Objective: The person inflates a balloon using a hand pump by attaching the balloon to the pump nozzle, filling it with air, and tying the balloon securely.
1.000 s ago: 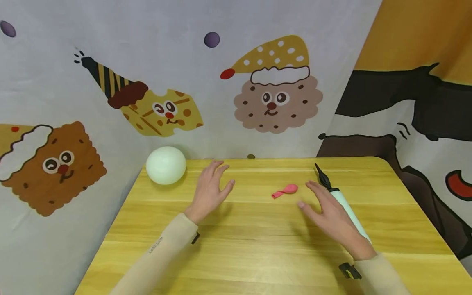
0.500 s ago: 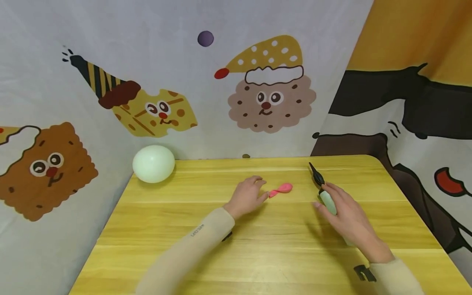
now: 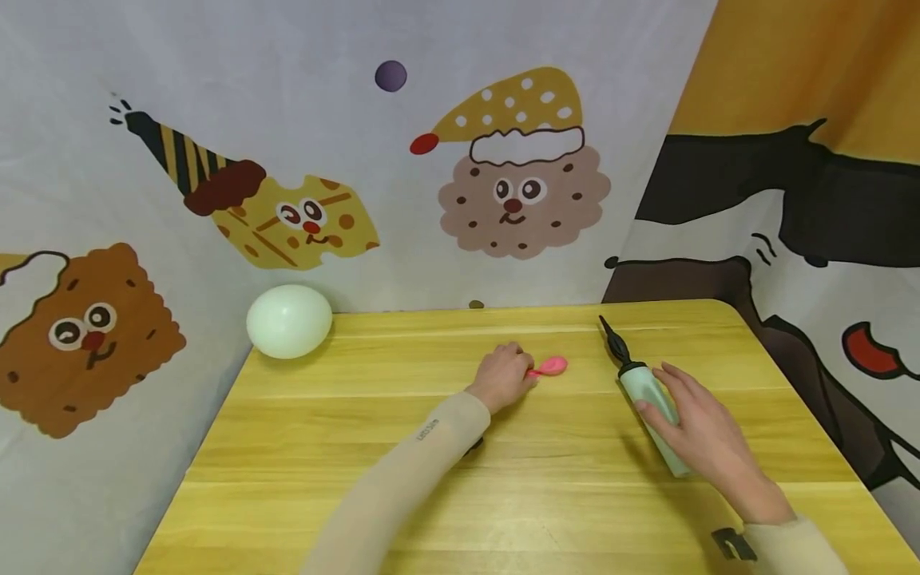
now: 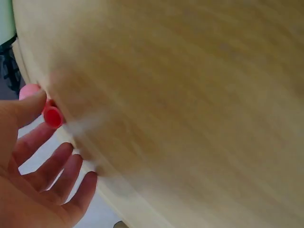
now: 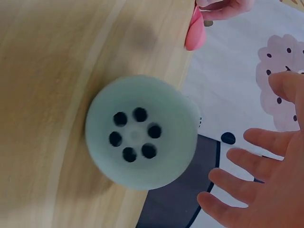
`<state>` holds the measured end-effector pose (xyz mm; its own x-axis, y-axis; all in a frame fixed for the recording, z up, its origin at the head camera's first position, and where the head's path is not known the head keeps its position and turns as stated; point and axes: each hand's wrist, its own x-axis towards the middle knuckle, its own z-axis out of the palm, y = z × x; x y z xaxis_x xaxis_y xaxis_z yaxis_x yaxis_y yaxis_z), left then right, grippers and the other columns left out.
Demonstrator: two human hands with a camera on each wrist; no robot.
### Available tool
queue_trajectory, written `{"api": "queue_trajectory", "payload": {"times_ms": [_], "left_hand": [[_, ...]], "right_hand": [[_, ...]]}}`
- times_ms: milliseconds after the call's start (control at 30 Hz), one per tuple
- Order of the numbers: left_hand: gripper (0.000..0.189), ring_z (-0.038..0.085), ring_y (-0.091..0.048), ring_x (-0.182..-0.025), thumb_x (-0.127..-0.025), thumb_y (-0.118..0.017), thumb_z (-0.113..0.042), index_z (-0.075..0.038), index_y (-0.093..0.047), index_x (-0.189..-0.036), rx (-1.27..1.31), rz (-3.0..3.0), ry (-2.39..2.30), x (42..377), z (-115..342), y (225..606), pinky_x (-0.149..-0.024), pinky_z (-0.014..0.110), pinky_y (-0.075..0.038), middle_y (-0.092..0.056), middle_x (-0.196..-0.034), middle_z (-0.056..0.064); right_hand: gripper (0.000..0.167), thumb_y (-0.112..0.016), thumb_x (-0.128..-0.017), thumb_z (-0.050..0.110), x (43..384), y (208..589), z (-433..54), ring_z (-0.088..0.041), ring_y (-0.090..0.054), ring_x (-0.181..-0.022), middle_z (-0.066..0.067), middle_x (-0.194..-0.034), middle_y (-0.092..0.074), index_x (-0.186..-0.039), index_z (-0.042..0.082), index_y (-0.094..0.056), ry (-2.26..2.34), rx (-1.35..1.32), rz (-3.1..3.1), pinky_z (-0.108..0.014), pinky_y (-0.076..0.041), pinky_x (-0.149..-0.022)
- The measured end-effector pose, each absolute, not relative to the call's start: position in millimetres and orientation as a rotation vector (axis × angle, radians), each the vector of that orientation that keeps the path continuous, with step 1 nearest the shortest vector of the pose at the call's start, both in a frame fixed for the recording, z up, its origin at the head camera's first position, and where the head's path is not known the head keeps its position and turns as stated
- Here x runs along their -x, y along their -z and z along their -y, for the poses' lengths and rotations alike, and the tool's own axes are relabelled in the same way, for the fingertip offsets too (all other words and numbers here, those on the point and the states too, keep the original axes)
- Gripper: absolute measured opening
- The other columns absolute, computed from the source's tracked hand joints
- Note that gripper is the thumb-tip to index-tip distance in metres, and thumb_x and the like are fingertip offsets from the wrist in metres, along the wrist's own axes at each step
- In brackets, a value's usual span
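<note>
A small uninflated pink balloon (image 3: 553,366) lies at the middle of the table. My left hand (image 3: 503,377) has come down on its neck. In the left wrist view the thumb and forefinger pinch the balloon beside its round mouth (image 4: 53,117), while the other fingers are spread and slightly bent. On the right lies a pale green hand pump (image 3: 638,382) with a black nozzle pointing away. My right hand (image 3: 707,431) hovers over the pump's right side with fingers stretched out. In the right wrist view the pump's holed end (image 5: 135,135) stands apart from those fingers.
An inflated pale green balloon (image 3: 289,321) rests at the table's far left corner. The wooden table (image 3: 402,351) ends at the back against a white cloth (image 3: 309,80) printed with cartoon biscuits and cheese.
My left hand has moved right, from near the inflated balloon to the pink one, and taken hold of its neck. The pump's body has shifted slightly, and my right hand has drawn right and back.
</note>
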<state>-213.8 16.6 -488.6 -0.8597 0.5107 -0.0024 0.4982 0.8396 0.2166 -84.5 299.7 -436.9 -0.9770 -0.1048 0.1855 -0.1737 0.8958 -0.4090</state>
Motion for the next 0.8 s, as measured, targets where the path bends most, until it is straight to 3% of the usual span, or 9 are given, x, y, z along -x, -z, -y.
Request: {"api": "queue_trajectory", "payload": {"times_ms": [133, 267, 433, 533, 700, 800], "left_hand": [[0.01, 0.017, -0.059, -0.098, -0.097, -0.077, -0.028, -0.019, -0.077, -0.097, -0.778, -2.95, -0.445, 214, -16, 488, -0.082, 0.031, -0.053, -0.064, -0.107, 0.0], [0.011, 0.013, -0.057, -0.086, -0.097, -0.075, -0.023, -0.014, -0.074, -0.092, -0.689, -2.866, -0.705, 212, -11, 485, -0.077, 0.025, -0.05, -0.063, -0.093, -0.002], [0.012, 0.012, -0.064, -0.08, -0.101, -0.069, -0.02, -0.008, -0.07, -0.1, -0.44, -2.613, -1.226, 206, -3, 479, -0.072, 0.026, -0.052, -0.071, -0.09, 0.0], [0.013, 0.018, -0.074, -0.09, -0.103, -0.065, -0.014, -0.002, -0.067, -0.108, -0.307, -2.36, -1.56, 203, 2, 476, -0.081, 0.031, -0.056, -0.077, -0.095, 0.007], [0.022, 0.026, -0.076, -0.098, -0.105, -0.061, -0.012, 0.005, -0.062, -0.12, -0.099, -1.97, -1.942, 197, 12, 472, -0.091, 0.042, -0.056, -0.078, -0.105, 0.014], [0.032, 0.021, -0.075, -0.1, -0.107, -0.061, -0.018, 0.005, -0.061, -0.13, 0.024, -1.81, -2.087, 194, 18, 470, -0.086, 0.035, -0.055, -0.077, -0.112, 0.011]], "right_hand": [[0.068, -0.061, -0.105, 0.044, 85, 438, -301, -0.06, -0.044, -0.129, -0.034, -0.152, -0.04, -0.148, -0.006, -0.046, -0.647, -0.175, 2.936, -0.076, -0.038, -0.096], [0.07, -0.058, -0.105, 0.046, 87, 440, -300, -0.06, -0.042, -0.129, -0.035, -0.151, -0.04, -0.149, -0.006, -0.044, -0.655, -0.153, 2.968, -0.076, -0.038, -0.097], [0.074, -0.054, -0.106, 0.05, 89, 442, -299, -0.061, -0.041, -0.13, -0.036, -0.152, -0.037, -0.151, -0.007, -0.041, -0.678, -0.116, 3.015, -0.077, -0.037, -0.097], [0.076, -0.053, -0.106, 0.052, 91, 444, -298, -0.062, -0.041, -0.13, -0.037, -0.151, -0.037, -0.15, -0.009, -0.04, -0.685, -0.102, 3.036, -0.076, -0.038, -0.097], [0.084, -0.048, -0.106, 0.056, 95, 446, -299, -0.063, -0.042, -0.127, -0.043, -0.147, -0.038, -0.149, -0.015, -0.036, -0.676, -0.07, 3.096, -0.075, -0.039, -0.096], [0.09, -0.045, -0.106, 0.059, 97, 447, -301, -0.065, -0.045, -0.122, -0.047, -0.142, -0.038, -0.148, -0.019, -0.033, -0.654, -0.036, 3.139, -0.074, -0.041, -0.093]]}}
